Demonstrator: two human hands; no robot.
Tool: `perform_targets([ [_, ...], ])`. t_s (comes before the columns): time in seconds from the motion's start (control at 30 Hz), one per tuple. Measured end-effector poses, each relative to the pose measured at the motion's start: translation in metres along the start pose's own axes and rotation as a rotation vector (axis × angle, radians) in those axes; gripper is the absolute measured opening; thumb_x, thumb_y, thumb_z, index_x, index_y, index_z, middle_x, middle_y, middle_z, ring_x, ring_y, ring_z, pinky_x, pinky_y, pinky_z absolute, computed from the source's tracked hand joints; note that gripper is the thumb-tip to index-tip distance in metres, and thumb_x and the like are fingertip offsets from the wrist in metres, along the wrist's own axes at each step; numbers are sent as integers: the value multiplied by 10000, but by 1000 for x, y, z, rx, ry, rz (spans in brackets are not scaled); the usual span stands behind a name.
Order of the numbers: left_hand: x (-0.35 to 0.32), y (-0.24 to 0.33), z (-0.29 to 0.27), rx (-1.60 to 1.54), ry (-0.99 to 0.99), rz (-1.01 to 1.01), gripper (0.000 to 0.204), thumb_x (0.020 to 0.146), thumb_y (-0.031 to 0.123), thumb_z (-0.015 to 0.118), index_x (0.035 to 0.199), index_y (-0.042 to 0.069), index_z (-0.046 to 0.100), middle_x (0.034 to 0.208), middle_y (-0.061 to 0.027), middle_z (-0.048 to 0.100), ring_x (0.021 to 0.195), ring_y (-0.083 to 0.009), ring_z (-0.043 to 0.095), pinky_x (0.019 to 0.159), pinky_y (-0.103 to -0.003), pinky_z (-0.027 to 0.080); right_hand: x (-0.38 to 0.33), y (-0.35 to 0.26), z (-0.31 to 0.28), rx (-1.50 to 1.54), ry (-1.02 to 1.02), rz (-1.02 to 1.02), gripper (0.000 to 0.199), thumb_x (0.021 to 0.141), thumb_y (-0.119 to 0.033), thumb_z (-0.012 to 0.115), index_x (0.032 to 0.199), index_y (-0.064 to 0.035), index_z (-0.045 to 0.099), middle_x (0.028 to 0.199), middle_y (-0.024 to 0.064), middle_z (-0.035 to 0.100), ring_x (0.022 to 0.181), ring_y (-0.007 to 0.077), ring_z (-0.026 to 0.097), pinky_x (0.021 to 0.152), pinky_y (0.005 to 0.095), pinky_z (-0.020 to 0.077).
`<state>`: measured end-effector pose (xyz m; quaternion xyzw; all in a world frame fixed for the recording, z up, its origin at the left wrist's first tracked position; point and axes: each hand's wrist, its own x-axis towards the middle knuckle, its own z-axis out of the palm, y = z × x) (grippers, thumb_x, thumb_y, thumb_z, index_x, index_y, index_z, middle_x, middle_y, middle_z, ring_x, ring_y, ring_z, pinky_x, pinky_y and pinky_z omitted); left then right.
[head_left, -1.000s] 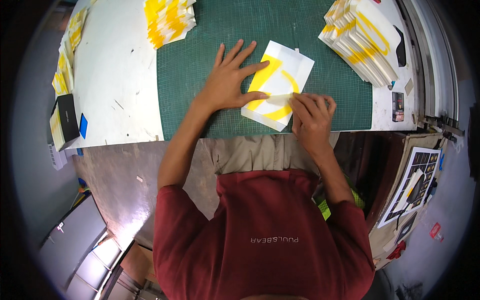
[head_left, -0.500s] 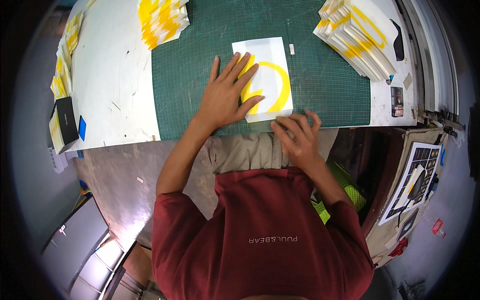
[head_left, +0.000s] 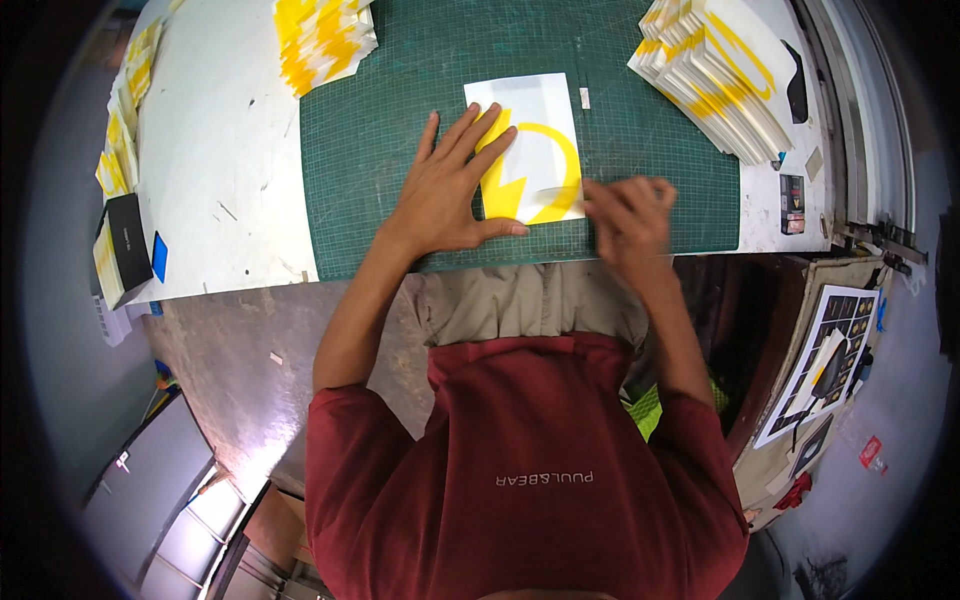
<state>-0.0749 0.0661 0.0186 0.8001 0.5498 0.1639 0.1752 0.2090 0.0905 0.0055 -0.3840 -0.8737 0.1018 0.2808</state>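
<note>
A white sheet or flat paper bag (head_left: 545, 100) with yellow shapes lies on the green cutting mat (head_left: 390, 120) in front of me. My left hand (head_left: 450, 190) presses flat on its left side, fingers spread and thumb along the lower edge. At the lower right edge of the paper is my right hand (head_left: 632, 215), its fingers bent and smeared by motion. A faint pale streak crosses the paper beside those fingertips; I cannot make out whether they hold anything. The paper's bottom edge looks straight and folded.
Stacks of similar yellow-and-white pieces stand at the far right (head_left: 700, 85), far left of the mat (head_left: 322, 40) and table's left edge (head_left: 118, 150). A black box (head_left: 130, 240) and blue card (head_left: 160, 257) lie at left; a small dark pack (head_left: 792, 204) at right.
My right hand has moved up and right from below the paper to its right edge. The pale strip at the bottom is no longer visible. My left thumb has moved down to the lower edge.
</note>
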Motion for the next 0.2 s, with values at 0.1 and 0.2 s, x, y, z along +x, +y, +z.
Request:
perform_targets([
  [0.1, -1, 1, 1, -1, 3, 7, 982, 774, 675, 772, 1557, 168, 468, 1681, -140, 311, 1571, -394, 215, 1258, -643, 72, -20, 32, -21, -154, 73, 149, 346, 861, -149, 801, 1203, -127, 757, 930, 18, 632, 879, 207, 600, 921, 455, 360],
  [0.2, 1, 7, 0, 29, 11, 39, 937, 796, 657, 766, 1557, 197, 472, 1681, -148, 306, 1568, -434, 198, 1243, -680, 57, -24, 41, -27, -269, 97, 259, 339, 891, -161, 795, 1227, -139, 756, 960, 27, 649, 900, 209, 601, 926, 457, 360],
])
